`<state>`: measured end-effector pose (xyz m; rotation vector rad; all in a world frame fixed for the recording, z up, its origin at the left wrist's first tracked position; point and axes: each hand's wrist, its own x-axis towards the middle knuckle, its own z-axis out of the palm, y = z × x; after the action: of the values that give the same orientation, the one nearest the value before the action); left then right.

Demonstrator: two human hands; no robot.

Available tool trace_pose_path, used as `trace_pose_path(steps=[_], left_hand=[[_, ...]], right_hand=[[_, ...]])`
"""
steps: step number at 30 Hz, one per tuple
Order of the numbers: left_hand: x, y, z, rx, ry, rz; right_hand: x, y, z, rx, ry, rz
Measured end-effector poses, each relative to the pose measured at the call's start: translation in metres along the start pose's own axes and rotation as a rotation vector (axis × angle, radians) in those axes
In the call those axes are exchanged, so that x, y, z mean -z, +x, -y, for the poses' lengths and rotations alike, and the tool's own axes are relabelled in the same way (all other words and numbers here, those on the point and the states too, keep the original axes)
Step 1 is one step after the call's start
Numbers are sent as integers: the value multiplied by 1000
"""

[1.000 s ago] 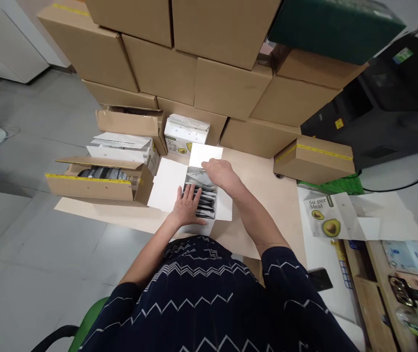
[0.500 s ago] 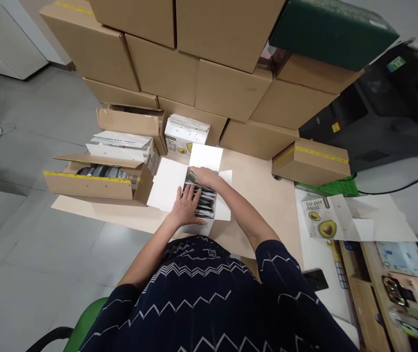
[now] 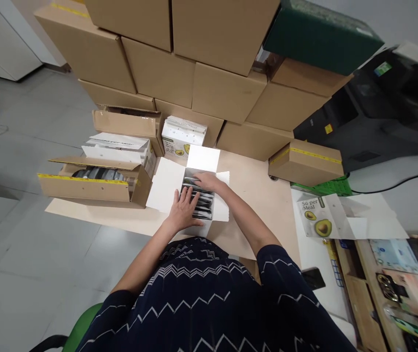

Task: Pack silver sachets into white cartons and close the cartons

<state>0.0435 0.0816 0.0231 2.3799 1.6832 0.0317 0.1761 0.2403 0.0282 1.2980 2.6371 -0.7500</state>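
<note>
An open white box (image 3: 198, 229) stands in front of me with its flaps folded out. Inside it, dark flat packets (image 3: 203, 204) are packed upright in a row. My left hand (image 3: 184, 210) lies over the near left side of the box, fingers spread and touching the packets. At the far end of the row, my right hand (image 3: 208, 182) reaches into the box, its fingers stretched out by the rearmost packets and their tips partly hidden.
An open carton (image 3: 84, 187) of dark packets stands left, with white boxes (image 3: 184, 131) behind. Stacked brown cartons (image 3: 227, 90) wall off the back. A taped carton (image 3: 306, 164), a flattened printed box (image 3: 317, 217) and a phone (image 3: 313, 278) are at right.
My right hand has drawn slightly back to the right and its fingers have straightened at the far end of the box. My left hand stays on the packets. The view has shifted slightly.
</note>
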Motion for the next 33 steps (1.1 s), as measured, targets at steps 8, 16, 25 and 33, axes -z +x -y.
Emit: trace_pose_path(steps=[8,16,25,33], left_hand=[[-8,-48,12,-74,-208,-425],[-20,-77,19,236,-269,-602],[-17,-13,52,294,-476,-554],[3,32,59,187,-551,-525]], right_hand=[[30,-19,-31,-128,335,-589],[21,-21,-82,-402,837,-348],[-13,-95,-92,-513,1198,-445],[-83,-175,-36,-695,1282,-731]])
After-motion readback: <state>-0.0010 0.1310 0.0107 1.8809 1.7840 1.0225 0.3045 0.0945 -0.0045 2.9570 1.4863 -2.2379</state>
